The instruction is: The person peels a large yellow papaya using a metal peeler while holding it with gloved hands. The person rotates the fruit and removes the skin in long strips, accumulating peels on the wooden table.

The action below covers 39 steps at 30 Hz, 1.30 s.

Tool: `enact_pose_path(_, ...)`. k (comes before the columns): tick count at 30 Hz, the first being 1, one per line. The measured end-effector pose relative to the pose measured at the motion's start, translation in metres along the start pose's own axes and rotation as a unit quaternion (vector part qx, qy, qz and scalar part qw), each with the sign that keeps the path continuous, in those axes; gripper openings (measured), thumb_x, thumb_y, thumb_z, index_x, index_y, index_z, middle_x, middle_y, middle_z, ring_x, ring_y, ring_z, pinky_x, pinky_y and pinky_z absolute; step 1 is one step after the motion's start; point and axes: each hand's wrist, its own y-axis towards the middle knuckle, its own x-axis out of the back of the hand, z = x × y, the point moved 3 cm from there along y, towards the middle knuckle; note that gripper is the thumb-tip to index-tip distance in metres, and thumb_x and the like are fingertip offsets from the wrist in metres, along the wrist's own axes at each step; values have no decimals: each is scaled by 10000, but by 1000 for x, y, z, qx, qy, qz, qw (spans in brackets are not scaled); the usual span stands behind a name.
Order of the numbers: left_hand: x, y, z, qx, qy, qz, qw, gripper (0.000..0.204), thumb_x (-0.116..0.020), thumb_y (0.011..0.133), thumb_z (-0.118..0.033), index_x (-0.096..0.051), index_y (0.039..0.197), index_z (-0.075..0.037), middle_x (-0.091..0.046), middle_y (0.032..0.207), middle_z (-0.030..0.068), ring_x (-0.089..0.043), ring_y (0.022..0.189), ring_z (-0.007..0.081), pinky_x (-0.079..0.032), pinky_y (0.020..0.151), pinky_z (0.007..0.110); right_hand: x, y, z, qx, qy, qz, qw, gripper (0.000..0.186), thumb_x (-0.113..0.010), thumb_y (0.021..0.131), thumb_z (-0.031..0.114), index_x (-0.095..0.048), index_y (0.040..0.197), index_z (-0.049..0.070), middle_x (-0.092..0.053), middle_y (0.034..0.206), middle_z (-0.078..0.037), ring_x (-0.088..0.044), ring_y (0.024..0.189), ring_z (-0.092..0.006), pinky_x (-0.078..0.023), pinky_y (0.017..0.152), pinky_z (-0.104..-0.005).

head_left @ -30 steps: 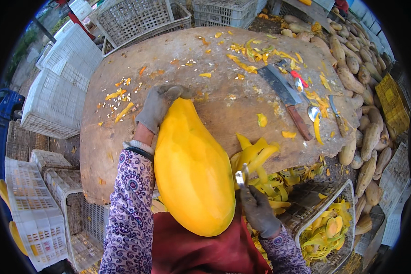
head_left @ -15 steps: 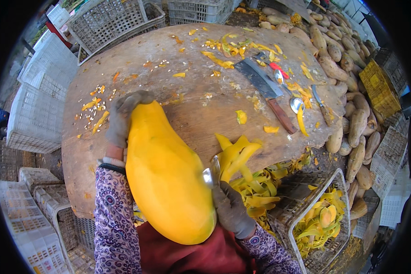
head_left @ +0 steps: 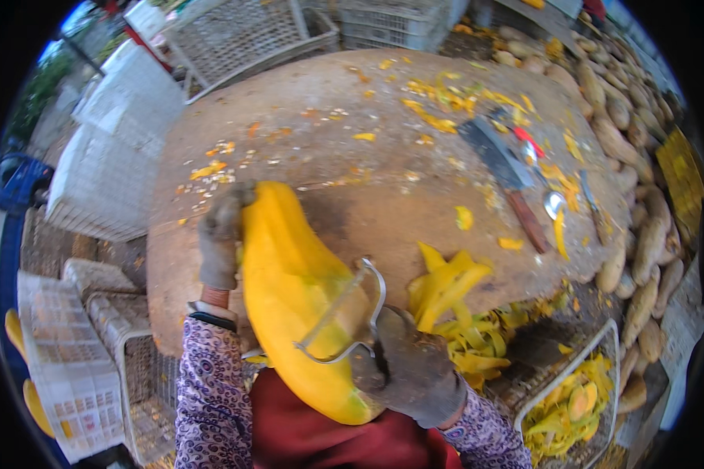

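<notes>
My gloved left hand [head_left: 221, 234] grips the narrow upper end of a big peeled yellow gourd [head_left: 285, 273], which rests against my dark red apron [head_left: 297, 438]. My gloved right hand [head_left: 403, 363] is closed on a metal peeler [head_left: 377, 273] held across the gourd's right side. Long peel strips [head_left: 450, 289] lie beside it at the board's near edge. On the wooden board [head_left: 328, 141] are a cleaver [head_left: 489, 152], a spoon [head_left: 554, 205], a small knife [head_left: 592, 207], a red-handled tool [head_left: 528, 142] and scattered seeds and scraps.
Plastic crates [head_left: 94, 180] surround the board at left and back, with more [head_left: 63, 359] at lower left. A crate of peelings [head_left: 571, 406] stands at lower right. Unpeeled tan gourds [head_left: 649, 234] are piled along the right beside a yellow crate [head_left: 680, 184]. A blue vehicle [head_left: 20, 184] is at far left.
My right hand and peeler have moved inward over the gourd from its right edge, and the peeler is turned. My left hand has slid down slightly, with the gourd's top end lower.
</notes>
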Motion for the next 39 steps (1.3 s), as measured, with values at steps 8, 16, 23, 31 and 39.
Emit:
enact_pose_path(8, -53, 9, -89, -115, 280, 305, 903, 272, -554, 959, -232, -689, 1104, -45, -701, 1145, 139, -610, 1174, 323, -309, 1149, 495, 4, 3, -1, 93, -73, -9, 993, 332, -608, 920, 306, -527, 1122, 55, -567, 769, -79, -602, 573, -221, -483, 451, -332)
enact_pose_path(16, -48, 4, -75, -67, 210, 350, 911, 337, -492, 1003, -274, -737, 1117, -73, -694, 1237, 88, -534, 1311, 291, -221, 1207, 504, 17, 14, -22, 58, 12, 52, 997, 224, -666, 921, 262, -556, 985, 78, -606, 745, -101, -615, 570, -309, -502, 502, -415)
enact_pose_path(23, -49, 3, -80, -71, 188, 314, 928, 325, -502, 991, -282, -725, 1091, -68, -693, 1214, 105, -551, 1280, 298, -248, 1195, 503, 26, 75, -21, 173, 18, 196, 965, 325, -587, 975, 349, -559, 896, 36, -597, 683, -189, -620, 615, -397, -485, 552, -478)
enact_pose_path(31, -51, 3, -75, -94, 180, 277, 939, 289, -542, 972, -292, -732, 976, -74, -711, 1109, 142, -605, 1182, 318, -304, 1171, 494, 41, 54, 0, 136, -85, 228, 960, 307, -583, 961, 336, -564, 859, 47, -590, 622, -188, -623, 561, -397, -514, 531, -483)
enact_pose_path(39, -51, -4, -77, -108, 205, 246, 941, 256, -570, 952, -278, -726, 965, -75, -721, 1085, 121, -619, 1139, 313, -328, 1159, 492, 53, -49, 3, 45, -99, 133, 985, 281, -594, 954, 303, -536, 802, 74, -534, 573, -120, -582, 502, -331, -459, 446, -420)
